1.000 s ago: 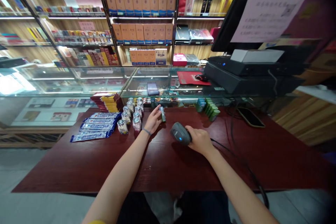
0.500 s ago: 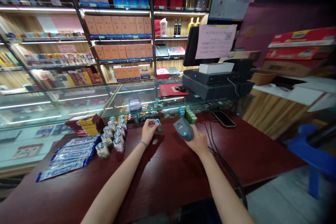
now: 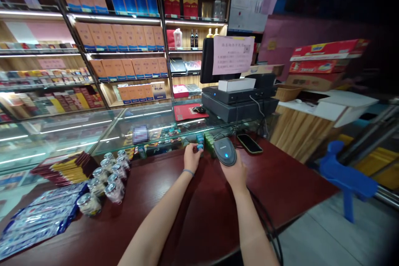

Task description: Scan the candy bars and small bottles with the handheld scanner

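My left hand (image 3: 191, 159) is closed with fingertips round a small blue-topped container (image 3: 200, 147), low at the desk surface. Just behind it is another blue-topped container (image 3: 199, 138), beside a row of small green containers (image 3: 208, 141). My right hand (image 3: 236, 173) grips a grey barcode scanner (image 3: 225, 151) with a lit blue light. The scanner's head is raised over the desk and partly covers the green row. Its handle is mostly hidden by my fingers.
On the left of the dark red desk (image 3: 174, 199) stand small lidded jars (image 3: 114, 183), blue-and-silver packets (image 3: 46, 210) and maroon-and-yellow packs (image 3: 70, 168). A phone (image 3: 249, 144) and black cable (image 3: 268, 216) lie right. Behind are a glass counter (image 3: 102, 126) and a monitor (image 3: 207, 60).
My left hand has moved right with the small container, from mid-desk to beside the blue and green ones. The scanner is still in my right hand. The view has swung right.
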Demonstrator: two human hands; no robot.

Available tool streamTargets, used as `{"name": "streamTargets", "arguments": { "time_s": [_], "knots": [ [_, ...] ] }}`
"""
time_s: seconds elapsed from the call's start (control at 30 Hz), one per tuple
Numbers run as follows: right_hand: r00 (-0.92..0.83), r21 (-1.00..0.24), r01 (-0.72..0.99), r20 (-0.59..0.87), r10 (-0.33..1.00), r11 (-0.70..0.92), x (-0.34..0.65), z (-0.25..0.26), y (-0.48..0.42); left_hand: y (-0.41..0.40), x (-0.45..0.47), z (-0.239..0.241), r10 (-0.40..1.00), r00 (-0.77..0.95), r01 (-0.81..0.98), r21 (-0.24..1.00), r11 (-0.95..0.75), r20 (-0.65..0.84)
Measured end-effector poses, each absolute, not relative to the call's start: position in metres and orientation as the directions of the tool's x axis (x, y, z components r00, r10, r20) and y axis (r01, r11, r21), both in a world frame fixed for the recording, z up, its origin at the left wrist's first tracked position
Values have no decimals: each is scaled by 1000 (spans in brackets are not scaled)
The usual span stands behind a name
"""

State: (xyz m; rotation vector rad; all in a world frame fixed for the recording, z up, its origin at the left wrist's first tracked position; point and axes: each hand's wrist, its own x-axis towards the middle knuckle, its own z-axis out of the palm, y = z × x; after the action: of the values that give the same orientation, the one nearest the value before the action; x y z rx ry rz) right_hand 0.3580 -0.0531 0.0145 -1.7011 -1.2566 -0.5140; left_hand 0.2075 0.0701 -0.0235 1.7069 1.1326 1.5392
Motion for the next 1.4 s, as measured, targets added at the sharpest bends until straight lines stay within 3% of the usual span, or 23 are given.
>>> {"name": "streamTargets", "arguments": {
  "time_s": [0.43, 0.6, 0.8, 1.17, 1.4],
  "knots": [
    [482, -494, 861, 720, 499, -119, 359, 15, -56, 93, 234, -41, 849, -91, 306, 826, -473, 520],
    [555, -541, 817, 642, 529, -201, 358, 18, -57, 92, 235, -42, 832, -80, 330, 802, -498, 549],
    [552, -557, 812, 638, 537, -173, 357, 21, -59, 91, 233, -44, 832, -60, 350, 792, -500, 551],
    [481, -483, 862, 687, 544, -152, 356, 15, -56, 85, 224, -48, 880, -50, 257, 857, -446, 473],
    [383, -429, 903, 761, 524, -37, 342, 19, -60, 61, 159, -24, 883, -106, 183, 882, -435, 457]
  ]
}}
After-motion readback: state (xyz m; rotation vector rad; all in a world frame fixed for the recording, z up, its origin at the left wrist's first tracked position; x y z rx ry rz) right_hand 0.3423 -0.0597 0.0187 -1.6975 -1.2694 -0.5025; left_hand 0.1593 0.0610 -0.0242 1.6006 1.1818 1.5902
